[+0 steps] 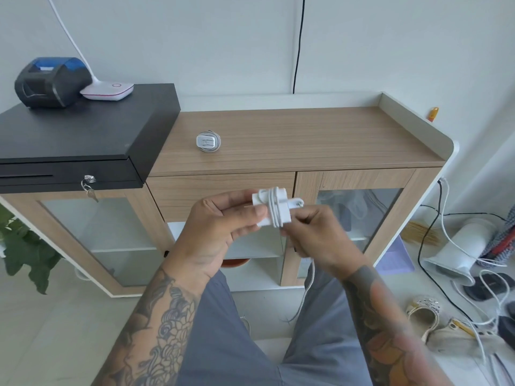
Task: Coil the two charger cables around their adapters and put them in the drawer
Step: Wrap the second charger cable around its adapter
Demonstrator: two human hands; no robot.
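One white adapter [208, 141] with its cable wound round it lies on the wooden cabinet top [306, 140]. In front of the cabinet my left hand [220, 229] holds a second white adapter [274, 210] with several turns of cable on it. My right hand [317, 235] pinches the white cable [306, 291] just beside the adapter; the loose end hangs down between my knees. The wooden drawer [220, 193] under the cabinet top is closed, right behind my hands.
A black cash drawer [83, 135] with a key sits on the left, carrying a receipt printer [50, 82] and a white lamp base [108, 90]. Glass cabinet doors stand below. Cables, a white fan [457, 254] and sandals lie on the floor at right; a plant [25, 246] at left.
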